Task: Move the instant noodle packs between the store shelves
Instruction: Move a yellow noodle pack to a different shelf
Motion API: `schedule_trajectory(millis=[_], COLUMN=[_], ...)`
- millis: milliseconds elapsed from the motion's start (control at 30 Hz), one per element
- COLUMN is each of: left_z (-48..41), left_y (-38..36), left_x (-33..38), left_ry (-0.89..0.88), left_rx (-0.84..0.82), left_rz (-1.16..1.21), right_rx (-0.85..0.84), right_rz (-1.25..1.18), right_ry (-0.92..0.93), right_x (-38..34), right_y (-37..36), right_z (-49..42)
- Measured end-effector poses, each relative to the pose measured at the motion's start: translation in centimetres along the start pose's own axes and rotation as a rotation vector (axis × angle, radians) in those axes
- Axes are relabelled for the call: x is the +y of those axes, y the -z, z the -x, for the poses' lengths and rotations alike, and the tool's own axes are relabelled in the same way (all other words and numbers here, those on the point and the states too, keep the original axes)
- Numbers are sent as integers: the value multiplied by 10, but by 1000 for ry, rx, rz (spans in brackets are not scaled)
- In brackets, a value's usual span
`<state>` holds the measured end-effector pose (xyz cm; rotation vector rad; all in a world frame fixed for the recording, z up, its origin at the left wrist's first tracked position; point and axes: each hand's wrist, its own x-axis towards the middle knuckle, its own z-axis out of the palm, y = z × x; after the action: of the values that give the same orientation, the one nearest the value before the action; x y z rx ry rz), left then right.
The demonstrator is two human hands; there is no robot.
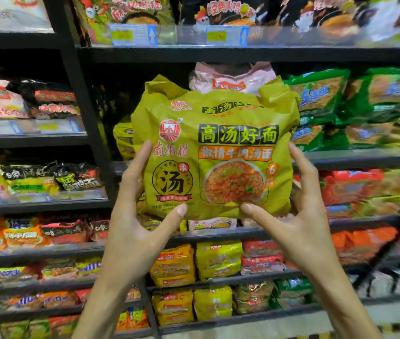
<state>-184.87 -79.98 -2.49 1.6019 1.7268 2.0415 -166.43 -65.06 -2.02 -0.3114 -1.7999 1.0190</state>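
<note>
Dark store shelves [243,55] fill the whole view, stacked row on row with noodle packs. Right in the middle, a big yellow noodle pack [218,148] is held up in front of the middle shelf, clear of the boards. The left hand [135,216] grips its lower left edge, thumb pressed on the front near the bottom and fingers [142,155] spread up the side. The right hand [299,216] mirrors it on the lower right edge, thumb on the front and fingers [296,157] wrapped round the edge. Both sets of fingers run behind the pack, so their tips are hidden.

The pack reads 高汤好面 in bold, 南街村 in red at left, and a large 汤 in a ring. The orange strip looks like 牛肉汤面, though its first characters are unclear.

A pink pack [233,77] peeks over the top, mostly covered. Green packs [321,94] at right are smeared with blur. The price tags [132,35] above can't be read.
</note>
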Motion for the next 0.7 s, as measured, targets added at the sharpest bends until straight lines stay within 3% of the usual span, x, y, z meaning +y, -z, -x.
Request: schedule_trajectory(millis=[700], left_z=[56], left_y=[-318], left_x=[109], left_ry=[-58], left_rx=[-216], left_rz=[176], right_rx=[236], right_rz=[202], right_ry=[-89], right_x=[-11], right_y=[334], right_z=[104])
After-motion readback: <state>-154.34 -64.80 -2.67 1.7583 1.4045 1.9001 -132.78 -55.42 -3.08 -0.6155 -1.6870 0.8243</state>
